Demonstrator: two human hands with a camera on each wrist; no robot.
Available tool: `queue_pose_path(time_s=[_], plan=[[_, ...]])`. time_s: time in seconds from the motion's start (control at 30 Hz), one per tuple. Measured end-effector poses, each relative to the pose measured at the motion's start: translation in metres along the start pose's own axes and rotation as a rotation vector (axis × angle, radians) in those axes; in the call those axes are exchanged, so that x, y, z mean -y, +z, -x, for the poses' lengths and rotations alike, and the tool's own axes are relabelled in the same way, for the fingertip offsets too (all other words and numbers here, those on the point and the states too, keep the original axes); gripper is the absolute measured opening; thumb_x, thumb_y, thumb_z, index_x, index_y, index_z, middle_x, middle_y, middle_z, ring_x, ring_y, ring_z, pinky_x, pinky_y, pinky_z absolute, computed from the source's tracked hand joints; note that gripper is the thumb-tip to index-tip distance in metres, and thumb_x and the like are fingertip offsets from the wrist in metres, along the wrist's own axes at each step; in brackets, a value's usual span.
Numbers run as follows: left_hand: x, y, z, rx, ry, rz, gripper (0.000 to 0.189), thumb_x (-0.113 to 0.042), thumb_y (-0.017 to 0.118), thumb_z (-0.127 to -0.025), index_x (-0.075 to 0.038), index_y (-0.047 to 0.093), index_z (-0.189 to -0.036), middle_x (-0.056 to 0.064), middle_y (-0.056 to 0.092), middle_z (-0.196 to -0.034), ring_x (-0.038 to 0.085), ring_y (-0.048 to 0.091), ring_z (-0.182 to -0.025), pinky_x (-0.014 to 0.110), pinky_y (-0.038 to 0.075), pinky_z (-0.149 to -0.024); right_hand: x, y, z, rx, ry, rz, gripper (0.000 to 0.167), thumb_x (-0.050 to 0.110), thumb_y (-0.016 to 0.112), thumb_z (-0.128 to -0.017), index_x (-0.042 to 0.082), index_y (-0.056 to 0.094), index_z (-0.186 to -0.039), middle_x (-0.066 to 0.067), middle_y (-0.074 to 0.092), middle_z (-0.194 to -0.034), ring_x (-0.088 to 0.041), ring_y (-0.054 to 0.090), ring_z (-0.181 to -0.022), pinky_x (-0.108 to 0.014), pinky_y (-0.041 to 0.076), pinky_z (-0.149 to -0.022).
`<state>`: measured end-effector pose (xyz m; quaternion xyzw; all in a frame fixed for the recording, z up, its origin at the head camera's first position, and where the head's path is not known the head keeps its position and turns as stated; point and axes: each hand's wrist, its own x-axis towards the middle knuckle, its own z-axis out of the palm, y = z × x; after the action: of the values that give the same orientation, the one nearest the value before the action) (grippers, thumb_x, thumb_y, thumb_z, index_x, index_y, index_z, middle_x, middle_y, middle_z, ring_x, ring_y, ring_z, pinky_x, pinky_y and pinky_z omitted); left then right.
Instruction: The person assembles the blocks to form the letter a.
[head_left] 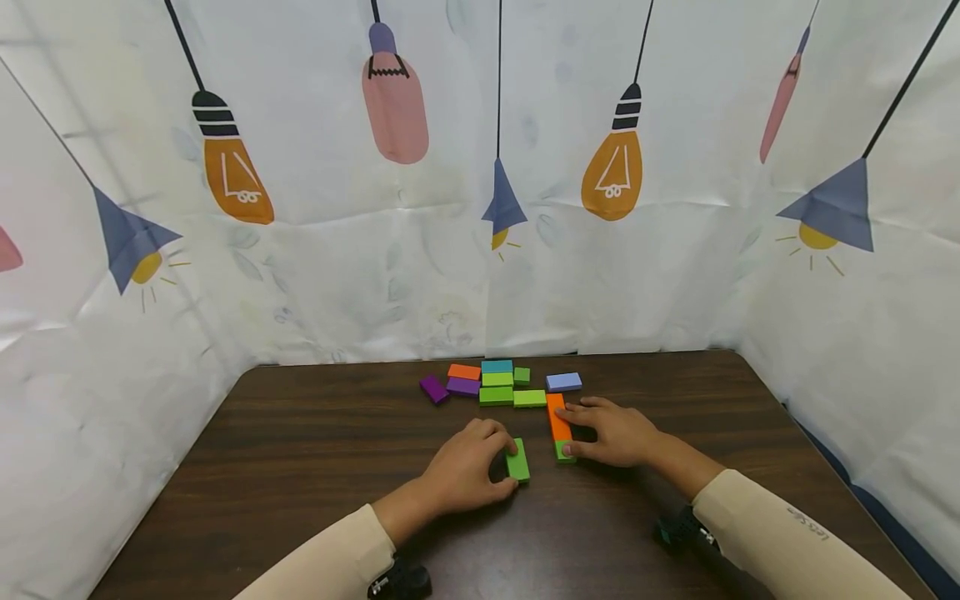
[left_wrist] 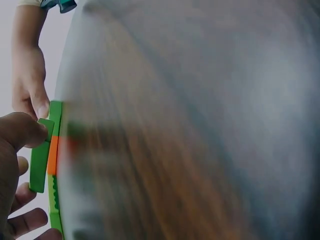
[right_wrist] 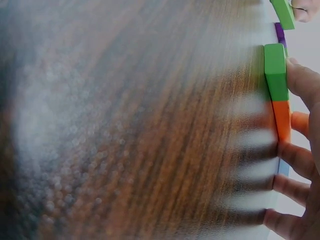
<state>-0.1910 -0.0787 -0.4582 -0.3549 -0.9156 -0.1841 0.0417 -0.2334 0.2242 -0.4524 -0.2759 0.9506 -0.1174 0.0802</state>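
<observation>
In the head view my left hand (head_left: 467, 468) pinches a green block (head_left: 518, 461) between thumb and fingers, just above the table. The left wrist view shows that same green block (left_wrist: 40, 162) held by its ends. My right hand (head_left: 621, 433) rests at an orange block (head_left: 558, 419) and a green block (head_left: 561, 452) lined up end to end on the table. Its thumb touches the green block (right_wrist: 275, 70) and a finger touches the orange block (right_wrist: 282, 117). The other fingers are spread onto the tabletop.
Behind the hands, flat blocks lie joined edge to edge: an orange one (head_left: 464, 372), a purple one (head_left: 462, 387), a teal one (head_left: 497, 366) and several green ones (head_left: 496, 397). A dark purple block (head_left: 433, 389) lies tilted at left, a periwinkle block (head_left: 564, 382) at right. A printed curtain (head_left: 450, 283) surrounds the brown table (head_left: 300, 467).
</observation>
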Motion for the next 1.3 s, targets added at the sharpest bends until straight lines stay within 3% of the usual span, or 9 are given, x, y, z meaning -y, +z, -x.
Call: queue_pose_path(time_s=[0.47,1.03,1.3], plan=[[-0.020,0.008,-0.005,0.035,0.045,0.041,0.034,-0.043,0.082,-0.085,-0.023,0.069,-0.110,-0.007,0.061,-0.120,0.012,0.054,-0.111,0.032,0.049,-0.095,-0.002,0.002,-0.001,-0.007,-0.004,-0.001,0.074,0.070,0.056,-0.094,0.029,0.049,-0.154,0.002,0.047,-0.156,-0.032,0.036,-0.146,-0.052,0.054,-0.075],[-0.036,0.019,-0.008,0.070,0.051,0.071,0.035,-0.048,0.082,-0.084,-0.025,0.071,-0.109,-0.009,0.063,-0.121,0.012,0.055,-0.115,0.036,0.048,-0.100,-0.002,0.004,0.000,-0.018,-0.011,0.008,0.074,0.072,0.054,-0.094,0.029,0.049,-0.155,0.002,0.047,-0.156,-0.032,0.036,-0.146,-0.057,0.054,-0.079],[-0.043,0.020,-0.012,0.099,0.037,0.040,0.040,-0.050,0.082,-0.084,-0.024,0.071,-0.112,-0.013,0.064,-0.122,0.012,0.053,-0.118,0.037,0.046,-0.103,-0.002,0.004,0.001,-0.029,-0.020,0.018,0.073,0.069,0.055,-0.095,0.028,0.050,-0.154,0.001,0.050,-0.154,-0.033,0.038,-0.145,-0.058,0.054,-0.080]])
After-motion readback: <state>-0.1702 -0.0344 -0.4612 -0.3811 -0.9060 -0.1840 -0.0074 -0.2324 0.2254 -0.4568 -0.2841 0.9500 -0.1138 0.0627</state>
